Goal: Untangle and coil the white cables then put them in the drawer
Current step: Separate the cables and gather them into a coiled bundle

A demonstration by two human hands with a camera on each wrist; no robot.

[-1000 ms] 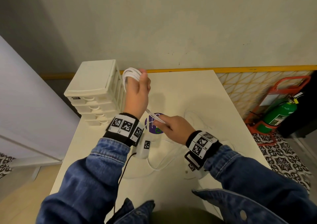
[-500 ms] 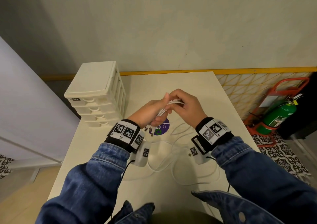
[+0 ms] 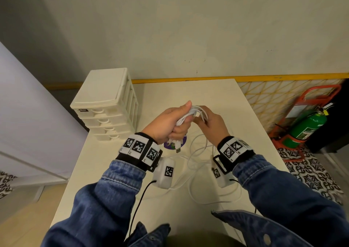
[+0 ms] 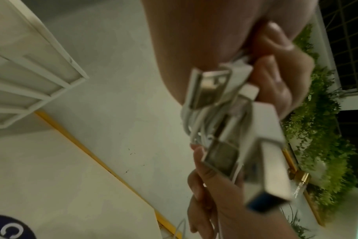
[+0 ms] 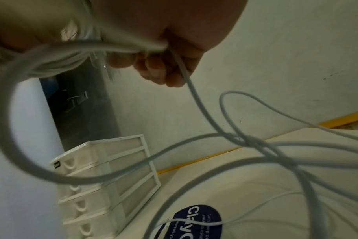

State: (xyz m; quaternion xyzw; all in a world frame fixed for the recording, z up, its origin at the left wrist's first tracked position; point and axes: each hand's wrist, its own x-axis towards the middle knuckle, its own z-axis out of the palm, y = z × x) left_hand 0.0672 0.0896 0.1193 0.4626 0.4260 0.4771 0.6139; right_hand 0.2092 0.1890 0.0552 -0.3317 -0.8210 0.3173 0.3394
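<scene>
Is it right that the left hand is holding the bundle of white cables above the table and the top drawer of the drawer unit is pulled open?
Not quite. The left hand does hold the white cables, but the head view shows every drawer of the drawer unit closed.

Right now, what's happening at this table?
A person is bundling white cables above the table. The left hand grips the gathered bundle, with USB plugs sticking out below the fist. The right hand holds the looped end and feeds in a strand. More loose cable still lies uncoiled on the table. The drawer unit stands at the left, all its drawers closed, so nothing looks stowed yet.
</scene>
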